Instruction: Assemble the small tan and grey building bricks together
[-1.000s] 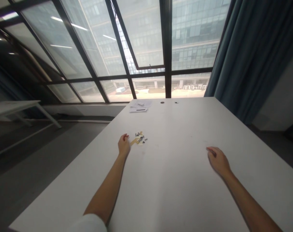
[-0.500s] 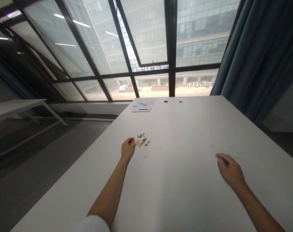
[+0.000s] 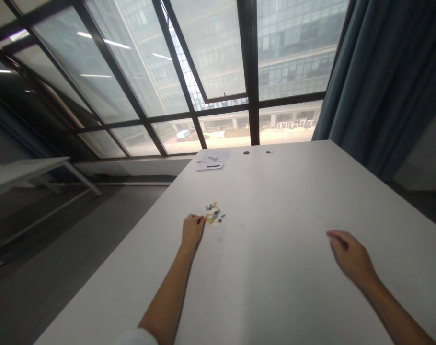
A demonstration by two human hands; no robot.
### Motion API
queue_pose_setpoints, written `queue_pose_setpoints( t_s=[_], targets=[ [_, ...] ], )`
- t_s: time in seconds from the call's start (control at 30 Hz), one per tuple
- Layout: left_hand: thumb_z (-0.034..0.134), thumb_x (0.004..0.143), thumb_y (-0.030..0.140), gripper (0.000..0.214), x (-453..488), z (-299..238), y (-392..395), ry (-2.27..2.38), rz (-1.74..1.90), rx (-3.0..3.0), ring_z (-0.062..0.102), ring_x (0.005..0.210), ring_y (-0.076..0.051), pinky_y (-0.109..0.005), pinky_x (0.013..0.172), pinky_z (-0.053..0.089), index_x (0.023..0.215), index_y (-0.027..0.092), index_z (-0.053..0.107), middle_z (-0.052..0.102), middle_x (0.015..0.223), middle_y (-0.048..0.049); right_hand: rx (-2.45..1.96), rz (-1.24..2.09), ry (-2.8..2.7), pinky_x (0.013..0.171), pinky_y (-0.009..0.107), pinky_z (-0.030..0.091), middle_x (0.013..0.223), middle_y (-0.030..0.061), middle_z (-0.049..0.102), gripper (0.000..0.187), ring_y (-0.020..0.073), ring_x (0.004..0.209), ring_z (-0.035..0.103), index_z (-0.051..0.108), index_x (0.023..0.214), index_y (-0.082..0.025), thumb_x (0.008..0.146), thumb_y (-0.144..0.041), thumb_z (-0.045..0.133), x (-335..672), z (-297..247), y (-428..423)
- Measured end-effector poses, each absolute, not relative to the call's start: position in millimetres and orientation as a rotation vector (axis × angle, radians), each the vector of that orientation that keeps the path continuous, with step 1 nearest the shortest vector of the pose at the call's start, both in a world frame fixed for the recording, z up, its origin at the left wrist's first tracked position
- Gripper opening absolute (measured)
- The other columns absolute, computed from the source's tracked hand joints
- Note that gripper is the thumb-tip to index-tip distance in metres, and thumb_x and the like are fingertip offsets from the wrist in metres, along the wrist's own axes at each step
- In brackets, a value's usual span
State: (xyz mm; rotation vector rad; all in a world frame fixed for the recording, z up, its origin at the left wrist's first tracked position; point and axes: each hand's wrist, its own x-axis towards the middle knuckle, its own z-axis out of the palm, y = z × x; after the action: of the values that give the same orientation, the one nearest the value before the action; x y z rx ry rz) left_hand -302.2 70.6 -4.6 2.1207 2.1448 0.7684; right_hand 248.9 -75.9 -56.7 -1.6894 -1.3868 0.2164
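Observation:
A small pile of grey, dark and tan pieces, apparently building bricks [image 3: 214, 215], lies on the white table [image 3: 275, 278], left of the middle. At the pile's left edge is my left hand [image 3: 193, 231], its thumb and fingertips pinched together against a tan piece [image 3: 210, 219]. Whether anything sits between those fingertips is too small to make out. Far to the right, my right hand [image 3: 350, 251] rests on the tabletop with its fingers curled together. Nothing shows in it, and it is well apart from the pile.
Papers [image 3: 212, 158] with a dark-striped item lie at the far left corner of the table. Two round cable holes, one of them dark [image 3: 246, 153], are near the far edge. Windows stand behind, a blue curtain [image 3: 369, 96] on the right, another table [image 3: 27, 167] at left.
My left fingertips have closed in on the tan piece at the pile's edge. My right hand appears slightly farther right, while the view has shifted a little.

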Motion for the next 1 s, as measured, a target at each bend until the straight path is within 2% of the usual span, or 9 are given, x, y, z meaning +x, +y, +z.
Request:
queue_pose_setpoints(
  t_s=[0.43,0.67,0.83,0.93,1.0],
  targets=[
    [0.063,0.080,0.042,0.026,-304,-6,74,2.173,1.075,1.758,0.064,0.077,-0.023,-0.036,0.076,0.051,0.081,0.018,0.072,0.073,0.084,-0.0085,-1.675,0.218,-1.380,0.102,0.046,0.051,0.108,0.0107,0.074,0.032,0.0287,0.104,0.068,0.074,0.094,-0.021,0.083,-0.042,0.052,247,-55,-75],
    [0.065,0.080,0.049,0.032,-272,31,79,1.921,1.358,1.713,0.062,0.071,-0.020,-0.034,0.070,0.050,0.082,0.018,0.071,0.072,0.079,-0.0059,-1.697,0.251,-1.346,0.101,0.046,0.051,0.106,0.0121,0.074,0.033,0.0296,0.103,0.068,0.074,0.093,-0.020,0.081,-0.041,0.053,247,-51,-65],
    [0.069,0.080,0.051,0.033,-196,51,85,1.568,1.261,1.832,0.065,0.074,-0.020,-0.033,0.073,0.053,0.082,0.019,0.074,0.075,0.081,-0.0059,-1.552,0.261,-1.476,0.102,0.045,0.050,0.108,0.0116,0.072,0.028,0.0276,0.105,0.066,0.074,0.098,-0.021,0.084,-0.038,0.057,207,-24,-35],
    [0.070,0.080,0.047,0.029,-145,45,93,1.396,1.102,1.923,0.066,0.076,-0.019,-0.032,0.076,0.052,0.080,0.019,0.076,0.076,0.082,-0.0061,-1.361,0.321,-1.622,0.101,0.045,0.050,0.116,0.0092,0.068,0.030,0.0263,0.110,0.062,0.072,0.113,-0.024,0.088,-0.034,0.060,164,-6,-8],
    [0.071,0.080,0.043,0.025,-116,38,99,1.321,0.991,1.938,0.066,0.075,-0.019,-0.031,0.075,0.052,0.080,0.019,0.077,0.076,0.080,-0.0058,-1.261,0.351,-1.688,0.098,0.045,0.052,0.118,0.0084,0.066,0.033,0.0248,0.106,0.063,0.069,0.120,-0.025,0.088,-0.028,0.060,136,2,11]
  ],
)
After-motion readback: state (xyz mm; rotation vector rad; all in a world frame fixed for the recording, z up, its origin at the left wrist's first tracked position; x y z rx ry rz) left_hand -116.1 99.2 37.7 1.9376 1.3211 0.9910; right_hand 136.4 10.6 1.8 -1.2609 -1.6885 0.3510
